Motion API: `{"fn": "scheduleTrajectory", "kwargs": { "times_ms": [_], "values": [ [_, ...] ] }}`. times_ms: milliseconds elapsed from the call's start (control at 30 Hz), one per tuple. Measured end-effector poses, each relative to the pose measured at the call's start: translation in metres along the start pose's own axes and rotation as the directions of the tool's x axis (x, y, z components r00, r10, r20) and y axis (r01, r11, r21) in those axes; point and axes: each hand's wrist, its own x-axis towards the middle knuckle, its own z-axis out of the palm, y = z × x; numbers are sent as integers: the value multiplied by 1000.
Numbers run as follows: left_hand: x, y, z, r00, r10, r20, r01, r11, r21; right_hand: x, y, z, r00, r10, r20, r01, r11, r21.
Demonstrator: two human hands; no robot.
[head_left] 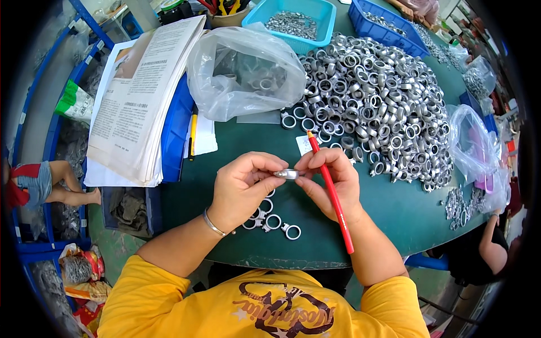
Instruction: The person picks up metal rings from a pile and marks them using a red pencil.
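Observation:
Between my two hands, over the green table, is a small silver metal ring [288, 174], seen edge-on. My left hand [246, 183] pinches one side of it between thumb and fingers; a metal bangle circles that wrist. The fingers of my right hand [333, 177] are closed on the ring's other side. A red pencil [331, 194] also rests in my right hand, tucked by the thumb and pointing up and away. Below my hands several similar rings [273, 222] lie on the tabletop. Beyond my right hand rises a large heap of rings [377, 101].
At left, stacked newspapers [143, 96] lie on a blue bin [176, 132], beside a yellow-and-black pen [193, 135]. A clear plastic bag [242, 73] stands behind my hands. Farther back are a turquoise basket [259, 17] and a blue crate [389, 25]. Other people sit or stand around the edges.

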Motion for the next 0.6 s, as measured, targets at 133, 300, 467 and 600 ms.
{"fn": "scheduleTrajectory", "kwargs": {
  "times_ms": [133,300,467,600],
  "values": [
    [0,1,-2,998,69,7,-70,996,60,1,-3,2,1000,-8,15,8,1000,11],
    [1,1,-2,995,101,16,-102,991,89,1,-1,2,1000,-1,20,0,999,50],
    [2,3,-2,993,112,25,-114,989,93,1,-1,2,1000,-9,10,9,999,53],
    [2,2,-3,991,131,33,-134,984,119,1,0,4,1000,-11,1,11,999,51]
  ]
}}
